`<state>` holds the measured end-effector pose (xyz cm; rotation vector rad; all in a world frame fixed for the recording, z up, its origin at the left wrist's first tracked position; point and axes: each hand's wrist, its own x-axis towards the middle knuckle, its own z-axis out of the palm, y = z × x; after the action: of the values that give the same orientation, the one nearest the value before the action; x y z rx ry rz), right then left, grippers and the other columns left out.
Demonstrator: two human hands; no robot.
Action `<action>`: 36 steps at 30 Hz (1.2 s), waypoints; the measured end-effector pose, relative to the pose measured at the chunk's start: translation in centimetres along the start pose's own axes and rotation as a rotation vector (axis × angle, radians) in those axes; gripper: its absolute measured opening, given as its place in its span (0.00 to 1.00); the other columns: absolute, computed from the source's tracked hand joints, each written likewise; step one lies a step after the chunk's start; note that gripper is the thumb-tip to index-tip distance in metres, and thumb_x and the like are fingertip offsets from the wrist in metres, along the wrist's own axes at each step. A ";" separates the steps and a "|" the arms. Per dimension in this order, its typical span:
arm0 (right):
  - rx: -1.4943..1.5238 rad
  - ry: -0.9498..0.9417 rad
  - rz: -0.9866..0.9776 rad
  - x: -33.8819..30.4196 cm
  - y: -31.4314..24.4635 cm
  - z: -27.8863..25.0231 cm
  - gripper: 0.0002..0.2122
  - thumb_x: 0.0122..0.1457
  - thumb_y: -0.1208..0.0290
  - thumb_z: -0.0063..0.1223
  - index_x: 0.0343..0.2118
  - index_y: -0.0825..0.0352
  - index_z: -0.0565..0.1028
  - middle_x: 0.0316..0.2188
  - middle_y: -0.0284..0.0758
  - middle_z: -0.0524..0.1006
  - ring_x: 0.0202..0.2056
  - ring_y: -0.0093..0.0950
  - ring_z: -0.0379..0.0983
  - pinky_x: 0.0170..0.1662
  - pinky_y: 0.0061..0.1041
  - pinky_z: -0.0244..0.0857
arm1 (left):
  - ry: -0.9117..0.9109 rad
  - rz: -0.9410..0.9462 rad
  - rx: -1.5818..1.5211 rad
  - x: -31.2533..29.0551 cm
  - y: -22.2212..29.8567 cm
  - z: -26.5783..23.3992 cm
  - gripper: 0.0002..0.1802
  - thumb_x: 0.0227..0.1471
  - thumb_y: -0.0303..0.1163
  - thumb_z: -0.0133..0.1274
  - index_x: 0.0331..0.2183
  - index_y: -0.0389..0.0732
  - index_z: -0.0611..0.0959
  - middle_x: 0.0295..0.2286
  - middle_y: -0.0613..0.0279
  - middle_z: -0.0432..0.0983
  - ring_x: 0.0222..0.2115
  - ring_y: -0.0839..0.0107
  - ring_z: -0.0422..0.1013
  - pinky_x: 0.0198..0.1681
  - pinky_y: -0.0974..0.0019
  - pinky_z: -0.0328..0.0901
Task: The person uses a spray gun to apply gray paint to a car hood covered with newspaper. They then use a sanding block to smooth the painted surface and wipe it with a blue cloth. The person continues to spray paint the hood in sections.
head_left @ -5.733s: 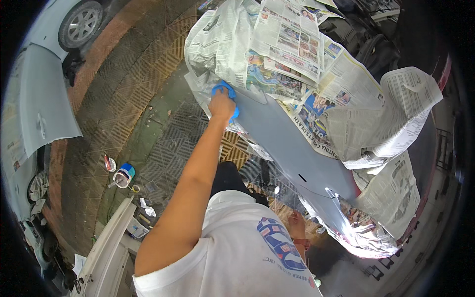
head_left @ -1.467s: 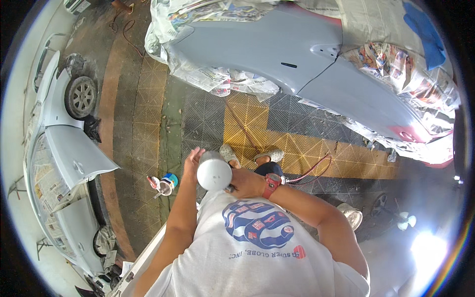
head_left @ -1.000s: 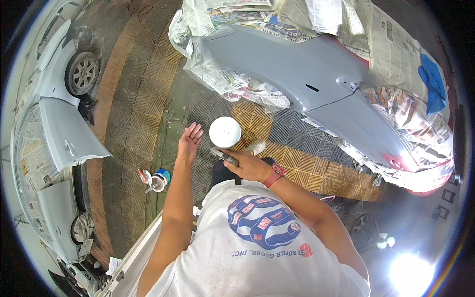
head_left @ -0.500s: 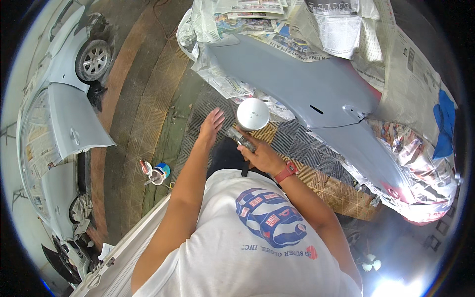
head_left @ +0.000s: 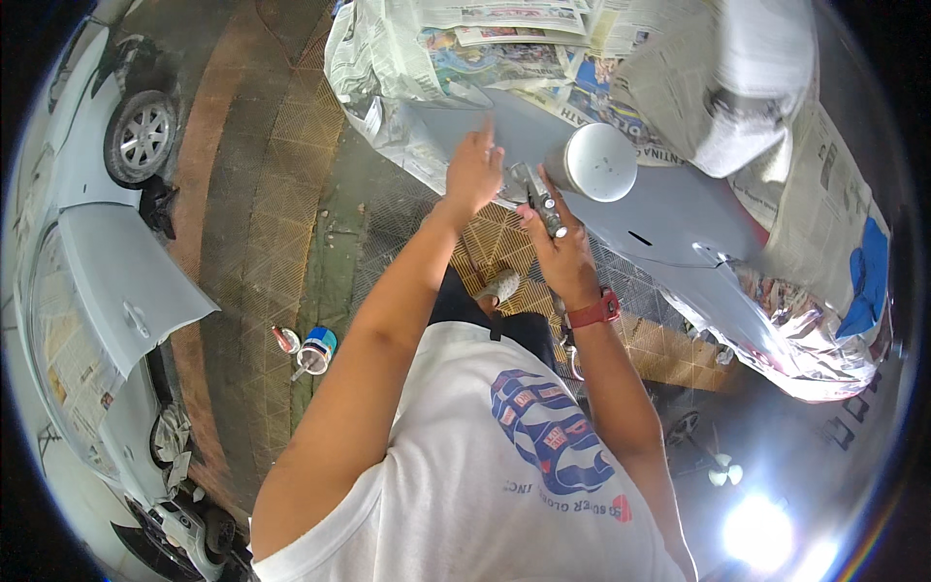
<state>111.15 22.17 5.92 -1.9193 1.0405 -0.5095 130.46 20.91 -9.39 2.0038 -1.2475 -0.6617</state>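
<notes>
My right hand [head_left: 565, 254] is wrapped round the metal handle of a paint spray gun [head_left: 541, 197]. A round, pale, lidded cup [head_left: 603, 163] sits on top of the gun. The gun is held over the near edge of a grey car body panel [head_left: 669, 221], and I cannot make out any spray. My left hand [head_left: 473, 177] is raised just left of the gun, holding nothing, with its fingers stretched toward the panel's left end. Whether those fingers touch the panel cannot be told.
Newspaper [head_left: 485, 58] masks the car around the panel, with a blue cloth [head_left: 866, 279] at its right. A silver car [head_left: 136, 291] with its door ajar stands at left. An opened paint can [head_left: 315, 351] sits on the patterned floor, and a bright lamp [head_left: 758, 532] shines at lower right.
The spray gun in my right hand has moved forward and right, from near my waist to over the panel's edge. My left hand has also reached forward and right, staying open.
</notes>
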 end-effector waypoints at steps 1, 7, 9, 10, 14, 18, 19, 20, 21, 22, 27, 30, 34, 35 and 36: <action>0.079 -0.026 0.106 1.4 0.0 0.9 0.29 0.74 0.63 0.56 0.75 0.64 0.65 0.67 0.55 0.73 0.70 0.53 0.68 0.70 0.45 0.65 | -0.031 0.030 0.033 0.3 -0.1 -0.2 0.40 0.69 0.38 0.54 0.75 0.41 0.62 0.50 0.45 0.79 0.48 0.47 0.78 0.51 0.49 0.75; -0.054 0.038 0.134 7.0 0.5 5.2 0.30 0.74 0.65 0.55 0.76 0.65 0.63 0.69 0.59 0.70 0.72 0.57 0.63 0.72 0.48 0.61 | -0.080 0.184 0.098 1.3 -2.1 -2.3 0.39 0.67 0.33 0.56 0.75 0.50 0.64 0.45 0.51 0.80 0.45 0.49 0.78 0.47 0.49 0.76; -0.032 0.027 0.198 8.3 0.8 6.6 0.30 0.74 0.65 0.54 0.76 0.65 0.63 0.70 0.58 0.70 0.73 0.57 0.62 0.73 0.48 0.59 | -0.091 0.231 0.128 1.8 -3.3 -3.1 0.36 0.67 0.32 0.56 0.73 0.50 0.68 0.45 0.54 0.80 0.44 0.51 0.78 0.46 0.50 0.76; -0.021 0.022 0.231 8.8 0.9 7.2 0.30 0.74 0.65 0.54 0.76 0.65 0.63 0.70 0.58 0.69 0.73 0.57 0.61 0.74 0.48 0.58 | -0.099 0.252 0.135 2.1 -4.0 -3.3 0.32 0.67 0.33 0.57 0.69 0.49 0.72 0.45 0.55 0.81 0.44 0.51 0.78 0.46 0.51 0.77; -0.156 0.102 0.159 10.3 1.4 9.5 0.32 0.73 0.60 0.58 0.77 0.59 0.63 0.67 0.57 0.73 0.69 0.56 0.69 0.68 0.46 0.65 | -0.124 0.324 0.148 3.4 -6.6 -4.1 0.23 0.66 0.33 0.57 0.61 0.52 0.81 0.42 0.60 0.81 0.43 0.55 0.78 0.46 0.51 0.76; -0.091 0.091 0.180 11.2 0.8 11.3 0.32 0.73 0.58 0.58 0.77 0.58 0.64 0.69 0.57 0.71 0.72 0.56 0.64 0.72 0.47 0.60 | -0.154 0.355 0.188 4.3 -9.1 -4.8 0.16 0.65 0.33 0.58 0.54 0.52 0.84 0.39 0.62 0.81 0.42 0.57 0.78 0.45 0.52 0.75; -0.056 0.090 0.182 11.4 0.6 11.6 0.32 0.73 0.58 0.58 0.77 0.58 0.64 0.70 0.57 0.70 0.73 0.56 0.63 0.73 0.47 0.59 | -0.163 0.362 0.183 4.5 -9.7 -5.1 0.16 0.65 0.33 0.58 0.53 0.50 0.85 0.41 0.60 0.81 0.42 0.56 0.78 0.45 0.52 0.75; -0.075 0.074 0.206 11.6 0.3 11.9 0.32 0.73 0.59 0.57 0.77 0.60 0.64 0.70 0.56 0.69 0.73 0.55 0.62 0.73 0.47 0.59 | -0.191 0.360 0.187 4.7 -10.4 -5.5 0.15 0.65 0.32 0.58 0.53 0.49 0.85 0.42 0.59 0.81 0.42 0.55 0.78 0.46 0.52 0.76; -0.087 0.065 0.222 11.7 0.0 12.2 0.32 0.73 0.61 0.56 0.76 0.61 0.63 0.71 0.55 0.69 0.74 0.55 0.61 0.74 0.47 0.58 | -0.213 0.354 0.189 4.9 -11.0 -5.8 0.15 0.65 0.32 0.58 0.52 0.47 0.85 0.43 0.57 0.81 0.43 0.54 0.79 0.46 0.52 0.76; -0.099 0.055 0.239 11.8 -0.3 12.5 0.31 0.72 0.63 0.55 0.76 0.62 0.63 0.71 0.55 0.68 0.74 0.54 0.60 0.74 0.47 0.58 | -0.218 0.357 0.195 5.0 -11.6 -6.2 0.15 0.65 0.32 0.58 0.52 0.47 0.85 0.43 0.58 0.81 0.42 0.54 0.78 0.46 0.52 0.76; -0.107 0.051 0.213 12.4 -1.1 13.9 0.32 0.73 0.56 0.57 0.76 0.58 0.64 0.70 0.56 0.70 0.73 0.56 0.62 0.73 0.48 0.59 | -0.203 0.382 0.263 5.7 -14.5 -7.6 0.38 0.65 0.30 0.58 0.71 0.69 0.72 0.37 0.60 0.80 0.38 0.55 0.79 0.41 0.53 0.76; -0.081 0.022 0.246 12.2 -1.2 14.3 0.32 0.73 0.55 0.58 0.77 0.55 0.64 0.68 0.57 0.72 0.71 0.56 0.64 0.71 0.48 0.61 | -0.252 0.352 0.334 6.0 -16.1 -8.3 0.46 0.65 0.29 0.58 0.75 0.77 0.62 0.38 0.58 0.80 0.38 0.55 0.79 0.42 0.52 0.77; -0.086 0.023 0.181 11.6 -1.4 14.5 0.32 0.74 0.57 0.57 0.77 0.55 0.63 0.66 0.56 0.75 0.68 0.55 0.70 0.68 0.46 0.66 | -0.275 0.284 0.355 6.3 -18.3 -9.2 0.47 0.65 0.31 0.58 0.76 0.76 0.60 0.40 0.54 0.81 0.40 0.52 0.79 0.44 0.49 0.77; -0.068 -0.008 0.232 11.4 -1.4 14.5 0.31 0.74 0.57 0.57 0.77 0.55 0.63 0.66 0.56 0.75 0.68 0.55 0.71 0.67 0.46 0.67 | -0.279 0.256 0.361 6.3 -18.9 -9.4 0.47 0.65 0.32 0.58 0.76 0.76 0.59 0.42 0.53 0.82 0.40 0.52 0.80 0.45 0.49 0.77; -0.044 -0.032 0.266 11.2 -1.5 14.4 0.31 0.74 0.57 0.57 0.77 0.55 0.63 0.65 0.56 0.75 0.68 0.55 0.71 0.66 0.45 0.67 | -0.297 0.217 0.376 6.2 -19.3 -9.5 0.47 0.66 0.32 0.58 0.76 0.75 0.58 0.43 0.52 0.82 0.41 0.51 0.80 0.46 0.48 0.77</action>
<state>127.97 20.62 -1.14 -1.7858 1.2715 -0.3056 150.73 23.92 -18.50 2.0708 -1.8528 -0.6729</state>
